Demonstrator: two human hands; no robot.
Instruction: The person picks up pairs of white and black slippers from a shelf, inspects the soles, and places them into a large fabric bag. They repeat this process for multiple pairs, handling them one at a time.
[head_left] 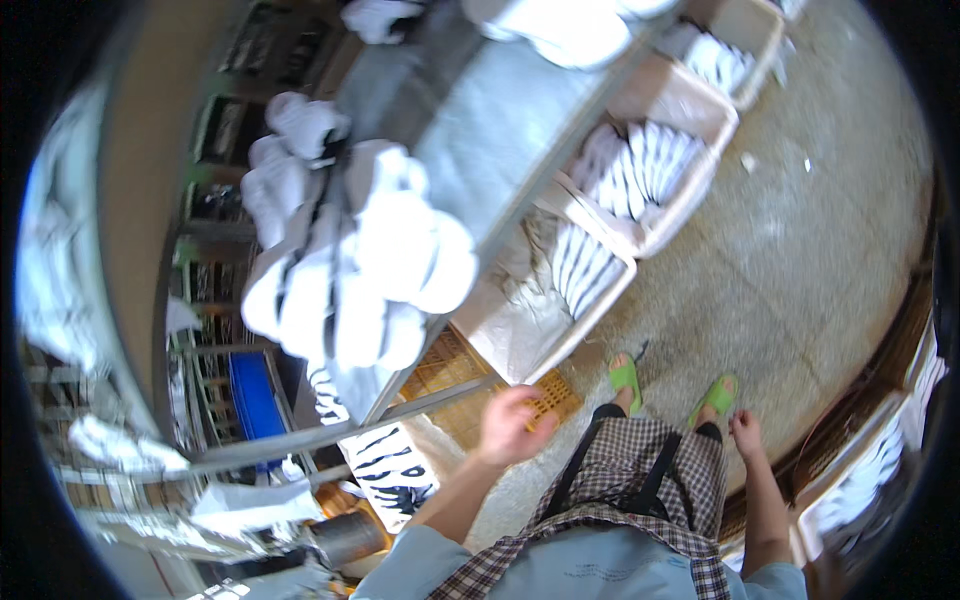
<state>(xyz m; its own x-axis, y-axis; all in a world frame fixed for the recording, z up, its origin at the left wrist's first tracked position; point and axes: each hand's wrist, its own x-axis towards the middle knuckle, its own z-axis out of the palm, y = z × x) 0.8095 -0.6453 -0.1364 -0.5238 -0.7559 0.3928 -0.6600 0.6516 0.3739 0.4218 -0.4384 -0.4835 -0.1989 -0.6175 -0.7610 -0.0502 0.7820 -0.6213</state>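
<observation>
My left hand (pixel 514 428) is in front of the table's near corner, beside a pale bin. Its fingers are loosely bent, the thumb stands apart, and I see nothing in it. My right hand (pixel 745 434) hangs at my side near my green slipper (pixel 713 400), its fingers curled in with nothing visible in them. Piled white shoe-shaped pieces (pixel 360 270) lie on the grey-topped table (pixel 475 130) to my left, away from both hands. Below the table edge, the nearest pale bin (pixel 510 340) holds a row of white pieces with dark gaps (pixel 585 272).
More bins run along the table, one a pale pink bin (pixel 672 90) with white pieces. A yellow-brown plastic crate (pixel 450 385) sits under the table corner. Other bins of white pieces (pixel 860 480) stand at my right. Scraps (pixel 748 160) lie on the tiled floor (pixel 790 240).
</observation>
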